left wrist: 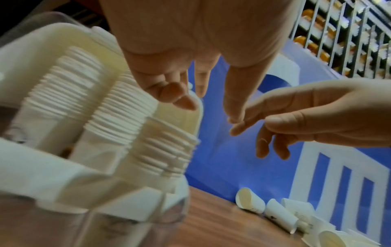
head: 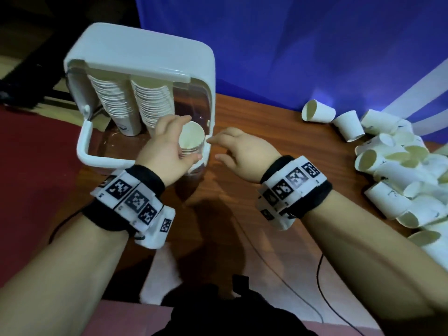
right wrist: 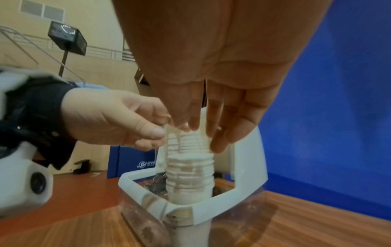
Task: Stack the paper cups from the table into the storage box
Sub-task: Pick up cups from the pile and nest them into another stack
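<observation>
A clear storage box with a white rim (head: 82, 146) stands on the wooden table, its lid swung up behind it. Inside, two tall stacks of paper cups (head: 116, 103) lean toward the back. A shorter stack (right wrist: 189, 168) stands at the near right corner. My left hand (head: 188, 139) grips the rim of that stack's top cup (head: 194, 141), thumb and fingers curled round it. My right hand (head: 214, 148) hovers just right of the box rim, fingers relaxed and holding nothing. In the left wrist view my thumb touches the cup's rim (left wrist: 196, 107).
A heap of loose white paper cups (head: 397, 170) lies at the table's right side, with two more (head: 317, 112) tipped over nearer the blue backdrop (head: 291, 44). Bare wood (head: 242, 204) lies between the box and the heap. A black cable (head: 317, 282) crosses the near edge.
</observation>
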### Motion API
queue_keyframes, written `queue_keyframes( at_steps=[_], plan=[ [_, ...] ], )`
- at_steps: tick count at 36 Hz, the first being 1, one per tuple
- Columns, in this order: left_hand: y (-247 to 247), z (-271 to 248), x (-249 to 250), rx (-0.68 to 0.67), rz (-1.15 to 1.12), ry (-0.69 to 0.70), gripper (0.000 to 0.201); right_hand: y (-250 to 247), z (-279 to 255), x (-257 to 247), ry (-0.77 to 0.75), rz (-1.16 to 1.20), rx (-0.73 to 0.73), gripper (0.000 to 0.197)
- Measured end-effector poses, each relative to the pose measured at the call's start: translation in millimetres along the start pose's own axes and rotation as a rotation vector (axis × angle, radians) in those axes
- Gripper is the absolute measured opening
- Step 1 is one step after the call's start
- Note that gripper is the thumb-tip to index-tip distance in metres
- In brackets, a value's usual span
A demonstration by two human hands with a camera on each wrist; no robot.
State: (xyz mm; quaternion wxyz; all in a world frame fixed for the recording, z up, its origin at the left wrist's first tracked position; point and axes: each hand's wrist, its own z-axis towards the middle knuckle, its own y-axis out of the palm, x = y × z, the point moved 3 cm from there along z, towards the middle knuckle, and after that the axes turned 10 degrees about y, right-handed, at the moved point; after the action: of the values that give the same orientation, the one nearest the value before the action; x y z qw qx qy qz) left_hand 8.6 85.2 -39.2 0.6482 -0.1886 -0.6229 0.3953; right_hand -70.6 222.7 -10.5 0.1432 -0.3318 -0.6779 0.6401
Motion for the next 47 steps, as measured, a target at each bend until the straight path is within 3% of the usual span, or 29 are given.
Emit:
queue_keyframes(
  at_steps=[5,13,19,24,28,33,37,47],
  plan=[
    [44.1,-3.2,73.1,-0.111,0.031,0.153,0.050,-30.5,-81.2,61.0,0.076,0.006,0.075,0.040],
    [181.7,-26.4,224.8,-0.311,0.001,0.313,0.040,-55.9,-249.8,219.1,0.300,-0.032,0.140,0.031],
    [298.3,-47.3,323.4,-0.372,-0.026,0.216,0.037,-55.5,-379.9,350.6,0.525,-0.053,0.124,0.025],
    [367.3,-55.0,375.2,-0.423,-0.012,0.122,0.053,-42.5,-456.7,420.8,0.658,-0.100,-0.002,0.025],
    [407.5,-49.7,389.1,-0.425,-0.013,0.023,0.063,-11.8,-483.5,433.8,0.604,-0.101,-0.155,0.037],
    [442.7,-44.0,388.6,-0.395,-0.066,-0.013,0.056,20.0,-489.7,428.7,0.508,-0.113,-0.270,0.036],
    [450.9,-46.0,384.3,-0.334,-0.138,-0.087,0.048,24.8,-483.3,422.1,0.457,-0.130,-0.224,0.028],
    [462.1,-54.0,389.0,-0.386,-0.346,-0.123,0.024,8.3,-475.0,415.3,0.392,-0.194,-0.089,0.025]
  ],
)
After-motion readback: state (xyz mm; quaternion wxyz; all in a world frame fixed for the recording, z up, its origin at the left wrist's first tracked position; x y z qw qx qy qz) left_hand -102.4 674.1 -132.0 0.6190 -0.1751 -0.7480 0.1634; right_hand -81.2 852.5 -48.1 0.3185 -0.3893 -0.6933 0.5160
